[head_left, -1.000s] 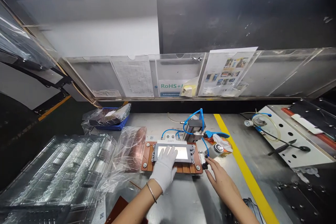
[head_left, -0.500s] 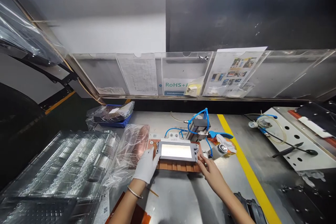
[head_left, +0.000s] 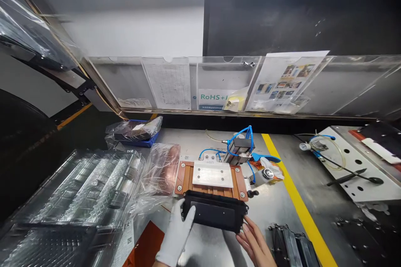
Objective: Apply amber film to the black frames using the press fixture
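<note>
A black rectangular panel (head_left: 216,213) is tilted up in front of the fixture, its dark face toward me. My left hand (head_left: 178,229), in a white glove, grips its left end with the thumb across the face. At the lower right corner, the fingers of my bare right hand (head_left: 255,242) hold the other end. Just behind the panel is the brown fixture (head_left: 185,171) with a silver metal plate (head_left: 213,174) in its middle and screws at its corners.
Clear plastic trays (head_left: 81,187) are stacked at left, beside a bagged copper-coloured piece (head_left: 167,167). A pneumatic cylinder (head_left: 239,150) with blue hoses stands behind the fixture. Several black parts (head_left: 291,244) lie at lower right, near a yellow stripe (head_left: 296,200). An orange sheet (head_left: 145,242) lies in front.
The panel has come off the fixture toward me and tilted; its bright face has given way to a dark one. The fixture's silver plate is now exposed. Both hands moved nearer with it.
</note>
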Available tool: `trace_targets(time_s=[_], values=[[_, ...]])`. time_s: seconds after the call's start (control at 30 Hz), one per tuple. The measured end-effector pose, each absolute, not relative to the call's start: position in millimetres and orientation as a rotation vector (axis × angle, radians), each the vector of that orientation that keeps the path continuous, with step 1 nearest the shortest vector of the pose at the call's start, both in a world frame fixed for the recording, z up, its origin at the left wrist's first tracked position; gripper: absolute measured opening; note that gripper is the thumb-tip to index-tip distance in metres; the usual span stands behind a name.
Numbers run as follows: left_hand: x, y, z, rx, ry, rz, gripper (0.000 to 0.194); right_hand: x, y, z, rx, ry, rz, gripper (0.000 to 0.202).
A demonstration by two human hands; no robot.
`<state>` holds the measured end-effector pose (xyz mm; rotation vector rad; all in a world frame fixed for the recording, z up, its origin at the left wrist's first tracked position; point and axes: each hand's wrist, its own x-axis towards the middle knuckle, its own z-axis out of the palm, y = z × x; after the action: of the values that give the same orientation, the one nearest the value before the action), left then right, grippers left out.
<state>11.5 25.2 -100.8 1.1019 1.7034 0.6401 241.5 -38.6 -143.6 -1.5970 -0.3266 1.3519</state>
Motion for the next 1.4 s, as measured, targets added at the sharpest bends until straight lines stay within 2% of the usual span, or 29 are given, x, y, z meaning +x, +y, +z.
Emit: trace_targets(time_s=[0.17, 0.27, 0.33, 0.43, 0.53, 0.6, 0.67, 0.8, 0.9, 0.97, 1.17, 1.27, 1.4], values=[[9, 6, -81, 0.842, 1.524, 0.904, 0.044, 225, -67, -118, -1.399, -0.149, 1.441, 0.075], [5, 3, -79, 0.927, 1.5, 0.958, 0.038, 232, -70, -103, -1.451, -0.431, 1.513, 0.079], [1, 3, -80, 1.029, 1.46, 0.949, 0.035, 239, -73, -96, -1.515, -0.726, 1.586, 0.072], [-11, 5, -74, 1.344, 1.434, 0.937, 0.035, 248, -80, -95, -1.576, -1.01, 1.598, 0.055], [-26, 12, -55, 2.023, 1.494, 0.94, 0.038, 254, -89, -101, -1.655, -1.121, 1.44, 0.052], [-30, 18, -40, 2.477, 1.336, 0.78, 0.035, 256, -93, -104, -1.713, -1.171, 1.379, 0.051], [-29, 23, -29, 2.72, 1.128, 0.433, 0.03, 254, -94, -102, -1.738, -1.183, 1.371, 0.051], [-12, 33, -24, 2.78, 1.092, -0.365, 0.034, 239, -90, -82, -1.773, -1.04, 1.305, 0.049], [2, 34, -24, 2.759, 1.091, -0.672, 0.038, 223, -86, -68, -1.794, -0.899, 1.205, 0.048], [12, 28, -24, 2.792, 0.999, -0.632, 0.031, 215, -85, -64, -1.783, -0.858, 1.181, 0.049], [50, -13, -37, 2.969, 0.624, -0.113, 0.025, 199, -83, -76, -1.753, -0.889, 1.167, 0.05], [58, -24, -43, 2.973, 0.63, -0.1, 0.021, 196, -84, -81, -1.744, -0.938, 1.168, 0.048], [40, -11, -36, 2.864, 0.829, -0.211, 0.03, 198, -90, -82, -1.751, -0.981, 1.195, 0.049]])
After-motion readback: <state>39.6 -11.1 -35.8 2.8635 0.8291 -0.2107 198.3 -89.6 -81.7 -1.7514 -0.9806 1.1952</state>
